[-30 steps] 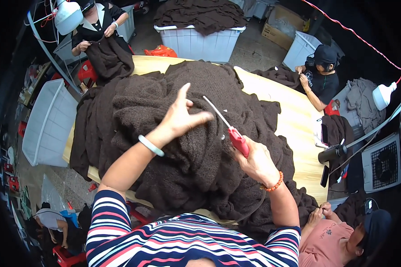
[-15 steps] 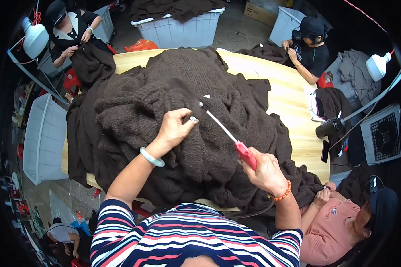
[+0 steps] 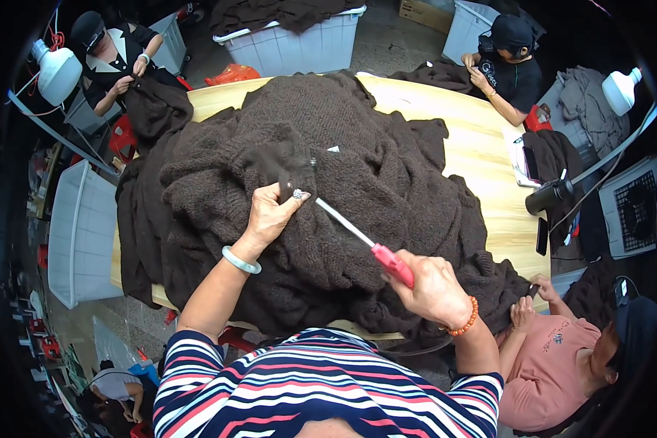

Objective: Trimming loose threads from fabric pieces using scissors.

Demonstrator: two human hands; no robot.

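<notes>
A dark brown knit garment (image 3: pixel 321 109) lies bunched in a large heap before me. My left hand (image 3: pixel 269 217) is closed on a fold of it, thumb and fingers pinched together beside a small sparkly button (image 3: pixel 298 194). In my right hand (image 3: pixel 439 296) is an air blow gun (image 3: pixel 393 264) with a red handle and a long thin metal nozzle. Its tip points at the knit just right of my left fingertips. The cloth around there is blurred, and a small white tag (image 3: pixel 333 149) shows a little farther off.
Beneath the heap is a light wooden table (image 3: pixel 474 139). Co-workers handle dark knits at the far left, far right and near right. A black cup (image 3: pixel 550 196) and a phone (image 3: pixel 542 236) are by the right edge. Pale plastic bins (image 3: pixel 80 233) and lamps (image 3: pixel 58 77) stand around.
My left hand has shifted slightly left with the pinched knit. The blow gun's tip has come down and left, closer to those fingers. The whole view has shifted a little.
</notes>
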